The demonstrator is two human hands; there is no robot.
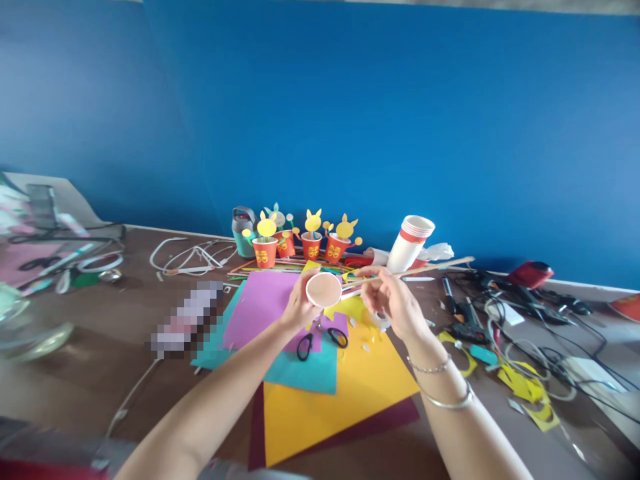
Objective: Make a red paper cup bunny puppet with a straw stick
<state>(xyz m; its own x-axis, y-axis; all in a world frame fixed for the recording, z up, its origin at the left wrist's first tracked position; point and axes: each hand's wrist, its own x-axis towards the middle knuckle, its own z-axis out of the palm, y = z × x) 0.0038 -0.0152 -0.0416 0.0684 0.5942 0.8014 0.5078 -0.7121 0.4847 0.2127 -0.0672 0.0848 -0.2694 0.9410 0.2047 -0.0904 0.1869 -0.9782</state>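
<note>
My left hand is closed around a paper cup, its mouth tilted toward me and nothing visible inside. Just right of the cup, my right hand pinches a long thin wooden stick; one end points at the cup rim, the other sticks out to the right. Whether the stick touches the cup I cannot tell. Below the hands, black-handled scissors lie on purple paper, teal paper and yellow-orange paper.
Red cups with yellow paper figures line the wall beside a teal-grey flask. Stacked white cups lean behind my right hand. Glue gun, cables and yellow scraps lie right; a white cord lies left.
</note>
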